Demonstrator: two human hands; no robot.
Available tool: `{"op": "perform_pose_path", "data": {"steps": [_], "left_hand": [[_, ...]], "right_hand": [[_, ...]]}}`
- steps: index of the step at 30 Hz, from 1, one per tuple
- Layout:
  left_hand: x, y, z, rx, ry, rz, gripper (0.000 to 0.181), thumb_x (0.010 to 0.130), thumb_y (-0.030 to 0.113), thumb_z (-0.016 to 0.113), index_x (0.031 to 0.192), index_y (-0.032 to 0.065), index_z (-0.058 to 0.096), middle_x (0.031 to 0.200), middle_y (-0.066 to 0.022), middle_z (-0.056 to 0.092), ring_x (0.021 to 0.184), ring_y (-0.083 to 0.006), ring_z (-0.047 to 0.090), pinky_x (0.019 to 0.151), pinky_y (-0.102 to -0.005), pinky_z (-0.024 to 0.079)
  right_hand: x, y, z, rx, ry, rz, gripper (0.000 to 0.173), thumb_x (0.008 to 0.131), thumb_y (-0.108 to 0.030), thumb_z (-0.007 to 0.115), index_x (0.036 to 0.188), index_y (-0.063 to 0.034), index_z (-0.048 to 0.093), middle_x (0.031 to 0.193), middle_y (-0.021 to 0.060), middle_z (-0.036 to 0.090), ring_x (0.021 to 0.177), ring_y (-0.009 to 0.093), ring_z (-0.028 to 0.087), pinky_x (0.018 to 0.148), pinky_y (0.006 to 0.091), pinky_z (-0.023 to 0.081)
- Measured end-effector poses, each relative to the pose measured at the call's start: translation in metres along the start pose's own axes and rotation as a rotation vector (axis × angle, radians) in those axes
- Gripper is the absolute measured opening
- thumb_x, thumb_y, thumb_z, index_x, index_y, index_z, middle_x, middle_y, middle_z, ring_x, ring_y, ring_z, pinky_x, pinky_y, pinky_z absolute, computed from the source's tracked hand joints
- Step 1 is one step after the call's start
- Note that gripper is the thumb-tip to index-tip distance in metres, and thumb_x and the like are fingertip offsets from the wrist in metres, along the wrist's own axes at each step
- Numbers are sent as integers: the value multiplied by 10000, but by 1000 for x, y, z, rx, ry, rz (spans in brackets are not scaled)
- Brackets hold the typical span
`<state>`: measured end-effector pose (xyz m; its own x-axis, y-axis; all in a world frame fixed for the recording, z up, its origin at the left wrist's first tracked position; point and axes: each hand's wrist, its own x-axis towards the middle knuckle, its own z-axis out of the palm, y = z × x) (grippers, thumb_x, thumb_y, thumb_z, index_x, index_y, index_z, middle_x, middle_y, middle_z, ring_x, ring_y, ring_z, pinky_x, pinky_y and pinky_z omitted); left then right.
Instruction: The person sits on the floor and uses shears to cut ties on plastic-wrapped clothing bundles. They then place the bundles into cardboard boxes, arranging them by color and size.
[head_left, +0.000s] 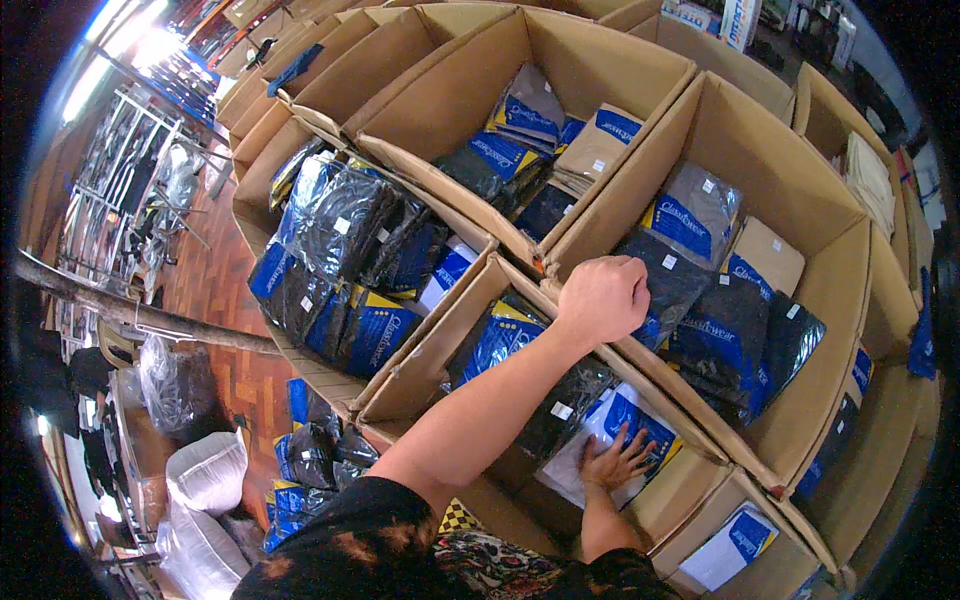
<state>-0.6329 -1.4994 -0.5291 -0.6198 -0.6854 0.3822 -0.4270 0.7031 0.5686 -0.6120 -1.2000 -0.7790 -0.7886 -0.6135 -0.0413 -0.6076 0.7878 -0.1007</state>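
Observation:
My left hand (606, 298) is closed in a fist above the meeting cardboard walls of neighbouring boxes; nothing shows in it, and whether it touches the edge is unclear. Below it, my right hand (616, 459) lies with fingers spread on a white garment in a clear bag with a blue-and-yellow label (562, 471). That packet is inside the near cardboard box (679, 491). Beside it in the same box lies a dark packaged garment (555, 405), partly hidden by my left forearm. Another blue-labelled packet (502, 334) sits towards the box's far left end.
Open cardboard boxes stand side by side. The right box (806, 202) and back box (442, 97) hold grey, beige and dark packets. Dark packets (341, 225) fill the left box. Packets (307, 457) and white sacks (206, 480) are at left, near a wooden floor (236, 322).

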Motion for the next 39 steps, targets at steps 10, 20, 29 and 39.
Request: {"op": "perform_pose_path", "data": {"steps": [10, 20, 29, 39], "left_hand": [[1, -1, 0, -10, -8, -8, 93, 774, 145, 601, 767, 58, 634, 751, -146, 643, 735, -366, 648, 678, -470, 529], [1, 0, -1, -7, 0, -13, 84, 766, 142, 613, 772, 63, 640, 757, -145, 649, 738, -364, 654, 678, -464, 535], [1, 0, 0, -19, -5, -29, 85, 763, 145, 619, 780, 66, 644, 772, -139, 658, 750, -362, 656, 681, -464, 536], [8, 4, 12, -9, -42, -18, 118, 777, 156, 610, 820, 69, 677, 845, -148, 686, 817, -361, 669, 739, -456, 545]], "right_hand": [[0, 3, 6, 12, 17, -27, 770, 862, -617, 547, 1497, -215, 380, 1610, 164, 199, 1471, 474, 103, 1107, 715, 54], [0, 0, 0, 13, -18, 0, 768, 844, -622, 555, 1489, -237, 398, 1619, 138, 193, 1484, 448, 79, 1121, 690, 49], [-2, 5, 5, 0, -16, -22, 771, 871, -651, 495, 1498, -215, 393, 1616, 149, 197, 1483, 450, 77, 1125, 683, 32], [4, 5, 2, 64, 3, -17, 763, 856, -615, 547, 1489, -212, 411, 1600, 169, 224, 1472, 462, 106, 1106, 705, 54]]}}
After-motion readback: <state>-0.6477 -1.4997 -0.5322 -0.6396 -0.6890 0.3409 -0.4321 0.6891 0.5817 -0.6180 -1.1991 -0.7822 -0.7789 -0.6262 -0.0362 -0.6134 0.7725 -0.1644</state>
